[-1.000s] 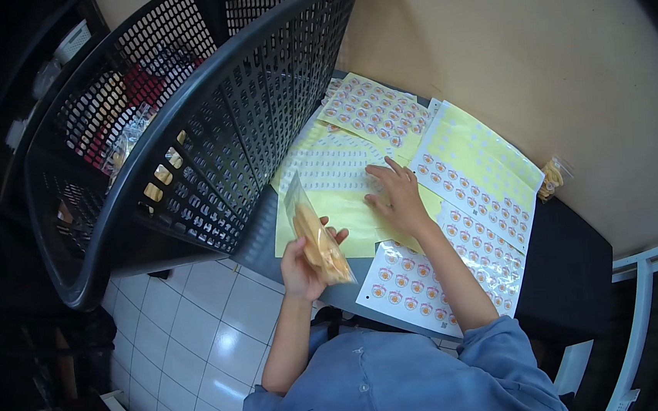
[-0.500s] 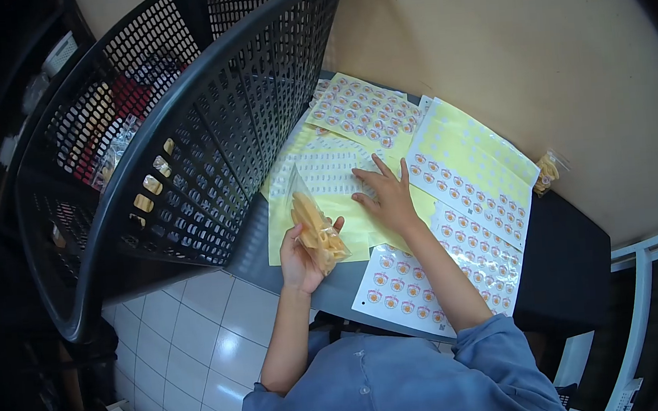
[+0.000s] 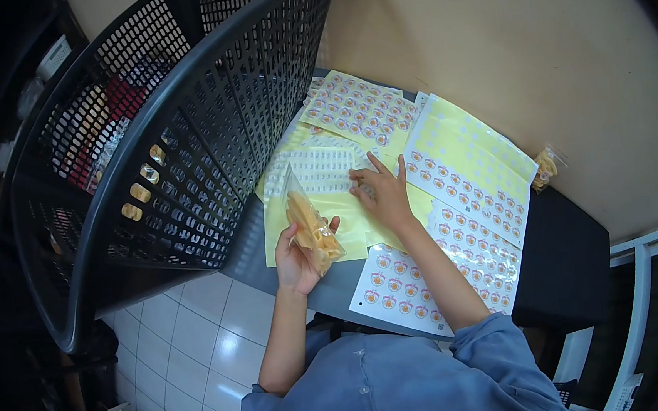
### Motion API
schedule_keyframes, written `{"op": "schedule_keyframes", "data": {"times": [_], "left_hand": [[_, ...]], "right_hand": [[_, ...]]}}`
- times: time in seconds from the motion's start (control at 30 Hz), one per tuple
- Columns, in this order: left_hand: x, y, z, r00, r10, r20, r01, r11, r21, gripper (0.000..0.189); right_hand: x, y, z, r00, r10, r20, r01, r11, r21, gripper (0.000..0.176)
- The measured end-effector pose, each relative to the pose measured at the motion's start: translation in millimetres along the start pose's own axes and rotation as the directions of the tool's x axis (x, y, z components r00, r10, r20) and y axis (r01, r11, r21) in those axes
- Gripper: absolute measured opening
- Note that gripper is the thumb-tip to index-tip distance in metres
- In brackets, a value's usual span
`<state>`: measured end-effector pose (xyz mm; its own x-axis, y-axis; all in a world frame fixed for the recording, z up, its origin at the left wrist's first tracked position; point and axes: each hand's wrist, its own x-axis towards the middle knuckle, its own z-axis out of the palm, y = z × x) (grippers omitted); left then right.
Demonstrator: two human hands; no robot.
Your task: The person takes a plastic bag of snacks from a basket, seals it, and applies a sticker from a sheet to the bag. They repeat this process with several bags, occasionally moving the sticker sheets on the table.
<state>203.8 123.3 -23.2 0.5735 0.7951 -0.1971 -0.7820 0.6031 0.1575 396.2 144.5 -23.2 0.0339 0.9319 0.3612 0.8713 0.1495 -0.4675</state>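
My left hand (image 3: 295, 270) is closed around the lower part of a clear plastic bag of yellow snack pieces (image 3: 312, 230). The bag's flat, unfilled top points up and away from me. My right hand (image 3: 390, 201) is palm down at the right end of a sheet of small white labels (image 3: 314, 168), its fingers apart. Thumb and index fingertip are near each other with a gap between them; whether a label sticks to either is too small to see. Yellow backing paper (image 3: 301, 242) lies under the label sheet and beneath the bag.
Sheets of round logo stickers lie behind (image 3: 356, 110), at the right (image 3: 469, 171) and under my right forearm (image 3: 397, 289). A tall dark perforated basket (image 3: 222, 129) stands at the left, with bags inside. Another snack bag (image 3: 547, 167) sits against the wall at the right.
My right hand's thumb and index finger have drawn somewhat closer together over the labels. My left hand and the bag have barely moved. The view has shifted slightly.
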Motion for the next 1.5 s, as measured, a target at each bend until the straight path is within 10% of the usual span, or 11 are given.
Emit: {"op": "schedule_keyframes", "data": {"times": [0.4, 0.7, 0.8, 0.9, 1.07, 1.23, 1.5], "left_hand": [[1, 0, -4, 0.999, -0.025, 0.039, 0.025, 1.000, -0.014, 0.039], [-6, -5, -9, 0.992, 0.124, -0.023, -0.110, 0.940, 0.323, 0.042], [-9, -12, 2, 0.963, 0.266, -0.031, -0.220, 0.854, 0.472, 0.039], [-6, -16, 11, 0.950, 0.309, -0.031, -0.250, 0.819, 0.517, 0.037], [-1, -30, 34, 0.870, 0.441, 0.220, -0.433, 0.471, 0.768, 0.036], [-1, -45, 50, 0.750, 0.509, 0.423, -0.577, 0.189, 0.795, 0.040], [-5, -49, 57, 0.811, 0.414, 0.414, -0.546, 0.280, 0.790, 0.042]], "right_hand": [[1, -4, -2, 1.000, -0.017, -0.001, 0.017, 1.000, -0.017, 0.024], [9, 0, -20, 0.991, 0.135, -0.004, -0.134, 0.984, 0.118, 0.008], [10, 8, -29, 0.940, 0.196, -0.278, -0.029, 0.861, 0.507, 0.009], [2, -7, -49, 0.883, 0.448, -0.140, -0.184, 0.604, 0.775, 0.010], [-20, -57, -69, 0.904, 0.410, -0.121, -0.098, 0.473, 0.876, 0.007], [-29, -103, -68, 0.916, 0.318, -0.244, -0.063, 0.717, 0.694, 0.008], [-33, -117, -65, 0.905, 0.293, -0.308, -0.113, 0.864, 0.491, 0.008]]}}
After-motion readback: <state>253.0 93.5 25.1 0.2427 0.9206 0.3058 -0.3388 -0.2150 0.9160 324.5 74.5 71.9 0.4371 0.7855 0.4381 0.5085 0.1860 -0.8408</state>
